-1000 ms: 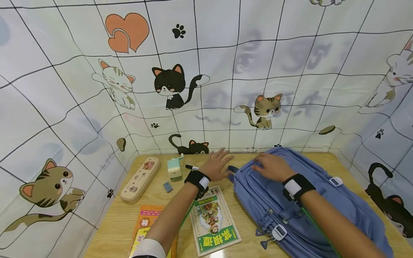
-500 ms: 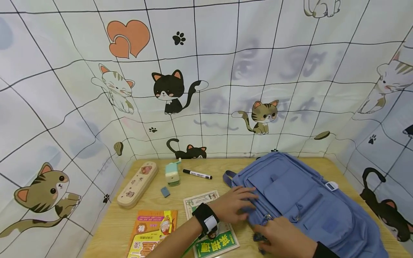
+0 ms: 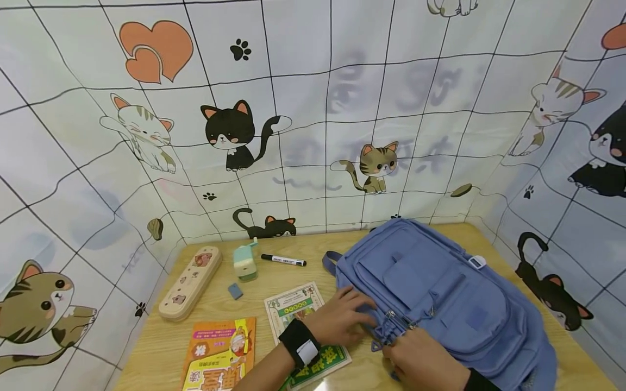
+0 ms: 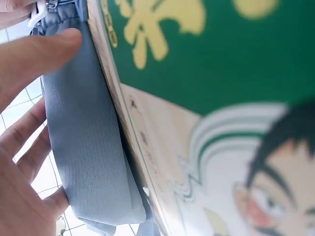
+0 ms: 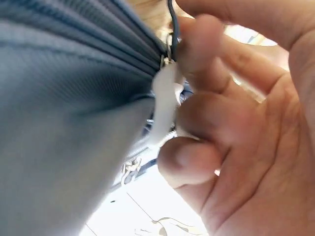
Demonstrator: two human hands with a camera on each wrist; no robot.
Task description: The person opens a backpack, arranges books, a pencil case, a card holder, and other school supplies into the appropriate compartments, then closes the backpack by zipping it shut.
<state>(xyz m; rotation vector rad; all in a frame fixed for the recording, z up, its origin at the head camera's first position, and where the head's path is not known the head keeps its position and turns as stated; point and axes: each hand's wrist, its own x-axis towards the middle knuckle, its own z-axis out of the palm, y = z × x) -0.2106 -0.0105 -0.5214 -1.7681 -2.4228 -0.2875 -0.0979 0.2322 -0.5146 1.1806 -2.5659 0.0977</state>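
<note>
A blue backpack (image 3: 440,293) lies on the table, with zippers along its near left side. My left hand (image 3: 342,317) rests against that side above a green-and-cream book (image 3: 293,304). In the left wrist view, its thumb (image 4: 64,46) and spread fingers lie along the bag's fabric. Lower down, my right hand (image 3: 425,355) has its fingers curled at the zipper end. The right wrist view shows these fingers (image 5: 197,118) around a zipper pull (image 5: 173,24), beside a white plastic buckle (image 5: 165,101). The exact pinch is partly hidden.
On the left of the table (image 3: 151,347) are a cream pencil case (image 3: 191,282), a mint pencil sharpener (image 3: 244,263), a blue eraser (image 3: 235,291) and an orange book (image 3: 220,353). A black-and-white marker (image 3: 283,260) lies near the back edge. A cat-print cloth (image 3: 303,125) hangs behind.
Both hands have come down from the backpack's top end to its near left side. The right hand has taken hold at the zipper. The head view has turned slightly right.
</note>
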